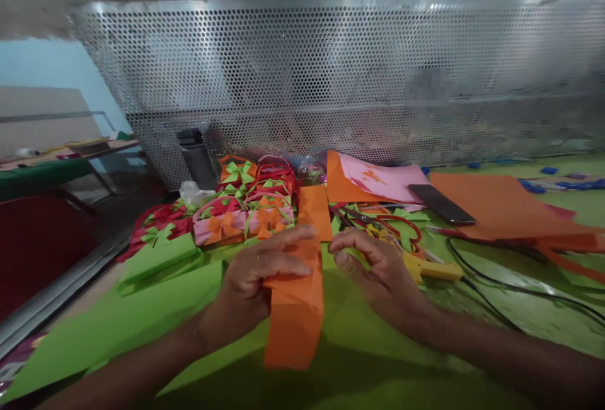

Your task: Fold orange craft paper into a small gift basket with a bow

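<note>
The folded orange paper (295,328), smooth and box-cornered, stands over the green desk (454,309). The left hand (246,281) has its grip closed lightly on it; the right hand (387,278), just beside, curls half open around nothing. Best to square the 2 edges first, then press evenly (stiff card remembers crooked creases).

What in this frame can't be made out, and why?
All in the head view:
- Left hand: its own back and the orange paper hide the palm, so the grip is unclear.
- Yellow-handled tool: far end hidden among clutter beyond the right hand.
- Perforated panel: shapes behind it blurred; one patch pixelated.
- Red surface: cut off by the left edge.
</note>
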`<state>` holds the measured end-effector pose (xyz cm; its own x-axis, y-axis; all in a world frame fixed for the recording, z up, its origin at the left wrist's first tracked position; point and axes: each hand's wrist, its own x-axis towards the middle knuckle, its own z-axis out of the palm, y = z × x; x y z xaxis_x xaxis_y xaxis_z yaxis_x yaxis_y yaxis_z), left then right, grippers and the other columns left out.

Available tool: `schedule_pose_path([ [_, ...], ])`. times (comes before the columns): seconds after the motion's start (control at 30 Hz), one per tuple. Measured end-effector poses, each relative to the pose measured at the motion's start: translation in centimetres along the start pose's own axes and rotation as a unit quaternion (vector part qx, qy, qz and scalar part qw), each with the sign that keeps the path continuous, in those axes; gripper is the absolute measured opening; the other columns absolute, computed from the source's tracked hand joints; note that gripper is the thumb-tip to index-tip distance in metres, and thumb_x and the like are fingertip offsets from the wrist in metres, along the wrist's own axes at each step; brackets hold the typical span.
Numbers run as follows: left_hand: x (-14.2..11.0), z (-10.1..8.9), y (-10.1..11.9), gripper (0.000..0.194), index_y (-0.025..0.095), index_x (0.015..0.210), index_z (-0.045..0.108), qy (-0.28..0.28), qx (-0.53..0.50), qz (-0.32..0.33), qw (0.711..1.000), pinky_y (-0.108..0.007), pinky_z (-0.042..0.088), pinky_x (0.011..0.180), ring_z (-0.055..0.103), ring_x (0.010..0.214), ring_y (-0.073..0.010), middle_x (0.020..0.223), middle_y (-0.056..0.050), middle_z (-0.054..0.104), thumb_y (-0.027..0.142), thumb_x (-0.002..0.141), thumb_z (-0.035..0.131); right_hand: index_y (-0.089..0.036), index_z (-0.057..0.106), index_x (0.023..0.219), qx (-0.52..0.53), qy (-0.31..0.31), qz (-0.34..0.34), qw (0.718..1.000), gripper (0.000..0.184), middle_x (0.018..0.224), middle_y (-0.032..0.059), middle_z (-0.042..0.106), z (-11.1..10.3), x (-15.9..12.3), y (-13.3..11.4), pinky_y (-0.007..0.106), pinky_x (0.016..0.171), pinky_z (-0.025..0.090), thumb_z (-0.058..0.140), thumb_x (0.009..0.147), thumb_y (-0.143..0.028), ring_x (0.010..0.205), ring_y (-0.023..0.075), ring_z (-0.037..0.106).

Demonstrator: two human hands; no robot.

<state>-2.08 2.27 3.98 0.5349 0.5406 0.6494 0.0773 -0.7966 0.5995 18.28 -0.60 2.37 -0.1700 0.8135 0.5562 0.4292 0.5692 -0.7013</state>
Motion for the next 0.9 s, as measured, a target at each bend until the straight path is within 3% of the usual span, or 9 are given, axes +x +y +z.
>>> schedule_pose_path([
  [0.17, 0.6, -0.3, 0.3, 0.013, 0.025, 0.071, 0.069, -0.043, -0.012, -0.051, 0.998, -0.048, 0.026, 0.105, 0.032, 0.129, -0.0258, 0.137, -0.001, 0.041, 0.014, 0.074, 0.061, -0.02, 0.056, 0.094, -0.022, 0.043, -0.028, 0.998, 0.015, 0.098, 0.0046, 0.06, -0.8, 0.9, 0.2, 0.033, 0.083, 0.041, 0.05, 0.085, -0.031, 0.094, 0.0173, 0.054],
  [0.27, 0.8, -0.4, 0.2, 0.01, 0.026, 0.067, 0.07, -0.074, -0.019, -0.067, 0.995, -0.05, 0.022, 0.106, 0.027, 0.131, -0.0264, 0.137, 0.0, 0.041, 0.019, 0.071, 0.064, -0.02, 0.054, 0.103, -0.005, 0.029, -0.013, 0.999, 0.024, 0.106, 0.0062, 0.059, -1.2, 1.4, 0.3, 0.037, 0.088, 0.04, 0.053, 0.083, -0.033, 0.101, 0.0186, 0.053],
  [0.4, 0.9, 0.0, 0.4, 0.011, 0.025, 0.064, 0.07, -0.085, -0.092, -0.136, 0.983, -0.048, 0.041, 0.093, 0.045, 0.119, -0.0273, 0.13, -0.005, 0.05, 0.019, 0.071, 0.065, -0.018, 0.053, 0.107, 0.119, -0.052, 0.058, 0.99, 0.033, 0.109, 0.0089, 0.06, -1.2, 1.9, 0.7, 0.037, 0.087, 0.044, 0.056, 0.08, -0.037, 0.102, 0.0187, 0.056],
  [0.5, 0.9, 0.5, 0.5, 0.008, 0.023, 0.064, 0.07, -0.062, -0.16, -0.176, 0.969, -0.044, 0.048, 0.084, 0.053, 0.111, -0.0278, 0.122, -0.009, 0.056, 0.023, 0.071, 0.067, -0.016, 0.052, 0.106, 0.167, -0.049, 0.109, 0.979, 0.037, 0.109, 0.0117, 0.06, -0.9, 1.9, 1.3, 0.038, 0.085, 0.046, 0.057, 0.078, -0.041, 0.101, 0.0196, 0.057],
  [0.63, 0.8, 0.9, 0.1, 0.006, 0.022, 0.074, 0.071, -0.034, -0.185, -0.173, 0.967, -0.044, 0.048, 0.086, 0.05, 0.114, -0.029, 0.129, -0.009, 0.05, 0.024, 0.069, 0.068, -0.018, 0.051, 0.112, 0.043, 0.021, 0.053, 0.997, 0.039, 0.117, 0.0107, 0.056, -0.9, 1.6, 1.3, 0.04, 0.091, 0.04, 0.053, 0.081, -0.042, 0.108, 0.0212, 0.051],
  [0.8, 0.5, 0.5, -0.7, 0.017, 0.025, 0.083, 0.07, 0.035, -0.081, -0.139, 0.986, -0.047, 0.04, 0.095, 0.048, 0.117, -0.0256, 0.124, -0.006, 0.055, 0.015, 0.07, 0.064, -0.02, 0.051, 0.111, -0.058, 0.015, -0.036, 0.998, 0.033, 0.116, 0.0077, 0.055, -0.9, 0.6, -0.1, 0.035, 0.093, 0.036, 0.052, 0.083, -0.037, 0.11, 0.0198, 0.048],
  [0.9, 0.5, 0.2, -0.8, 0.018, 0.024, 0.087, 0.069, 0.095, 0.026, -0.112, 0.989, -0.047, 0.036, 0.098, 0.051, 0.112, -0.0236, 0.113, -0.005, 0.062, 0.016, 0.074, 0.06, -0.02, 0.052, 0.107, -0.059, 0.028, -0.035, 0.997, 0.026, 0.113, 0.0063, 0.055, -0.7, 0.1, -0.5, 0.033, 0.092, 0.036, 0.05, 0.085, -0.035, 0.108, 0.0188, 0.048],
])
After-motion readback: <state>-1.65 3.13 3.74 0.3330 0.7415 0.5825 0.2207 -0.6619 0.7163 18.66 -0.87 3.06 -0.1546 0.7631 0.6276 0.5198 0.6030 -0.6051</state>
